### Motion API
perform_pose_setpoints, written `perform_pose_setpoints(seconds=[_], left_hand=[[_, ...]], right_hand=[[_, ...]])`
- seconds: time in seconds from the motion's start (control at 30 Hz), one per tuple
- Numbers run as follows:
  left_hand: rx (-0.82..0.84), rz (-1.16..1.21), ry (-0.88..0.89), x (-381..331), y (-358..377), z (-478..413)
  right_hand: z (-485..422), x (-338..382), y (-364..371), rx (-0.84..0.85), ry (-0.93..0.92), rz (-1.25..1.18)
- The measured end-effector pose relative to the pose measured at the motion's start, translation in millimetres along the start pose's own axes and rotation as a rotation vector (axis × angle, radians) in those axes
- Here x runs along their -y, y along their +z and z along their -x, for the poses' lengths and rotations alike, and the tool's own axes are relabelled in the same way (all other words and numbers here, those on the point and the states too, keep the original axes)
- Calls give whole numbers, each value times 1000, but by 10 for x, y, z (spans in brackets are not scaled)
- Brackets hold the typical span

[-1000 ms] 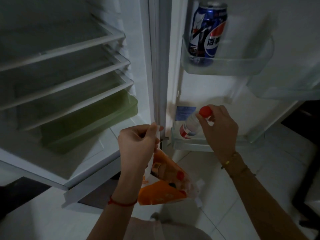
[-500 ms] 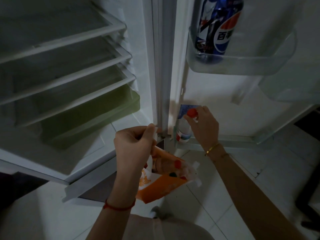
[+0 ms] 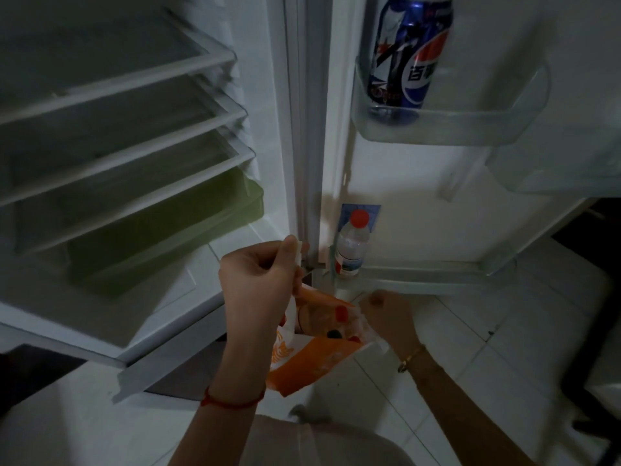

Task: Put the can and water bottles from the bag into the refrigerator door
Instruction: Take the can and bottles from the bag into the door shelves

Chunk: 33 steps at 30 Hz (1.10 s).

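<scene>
Bag (image 3: 312,361), orange and white, hangs from the left hand (image 3: 258,280), whose grip pinches its handle. The right hand (image 3: 389,311) touches the bag's rim; its grip cannot be told. A water bottle (image 3: 351,245) stands upright in the lower door shelf (image 3: 437,275); a can (image 3: 408,55) stands in the upper door shelf (image 3: 470,124).

Both forearms are bare here, no sleeves reaching the wrists. On the left wrist sits a thin red string bracelet (image 3: 232,400), a single cord looped snugly around. On the right wrist there's a slim gold-coloured bangle (image 3: 411,357) with a small darker clasp or charm at its lower end. The left hand (image 3: 258,280) and right hand (image 3: 389,311) show no rings or gloves.
</scene>
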<state>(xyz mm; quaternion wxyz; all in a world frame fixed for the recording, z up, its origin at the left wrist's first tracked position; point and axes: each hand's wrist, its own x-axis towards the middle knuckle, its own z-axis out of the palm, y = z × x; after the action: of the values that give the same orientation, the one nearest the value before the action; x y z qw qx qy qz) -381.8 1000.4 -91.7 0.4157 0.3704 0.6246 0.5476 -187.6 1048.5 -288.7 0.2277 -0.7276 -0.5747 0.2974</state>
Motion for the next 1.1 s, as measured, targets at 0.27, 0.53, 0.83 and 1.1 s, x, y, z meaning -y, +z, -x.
perform_pose_setpoints(seconds=[0.27, 0.53, 0.83, 1.1], left_hand=[[40, 46, 13, -44, -46, 85], [67, 43, 28, -41, -173, 114], [38, 116, 63, -45, -394, -17], [166, 126, 125, -71, -329, -23]], right_hand=[[114, -145, 470, 330, 440, -398], [217, 7, 566, 324, 529, -581], [475, 112, 580, 85, 319, -336], [750, 502, 44, -276, -49, -75]])
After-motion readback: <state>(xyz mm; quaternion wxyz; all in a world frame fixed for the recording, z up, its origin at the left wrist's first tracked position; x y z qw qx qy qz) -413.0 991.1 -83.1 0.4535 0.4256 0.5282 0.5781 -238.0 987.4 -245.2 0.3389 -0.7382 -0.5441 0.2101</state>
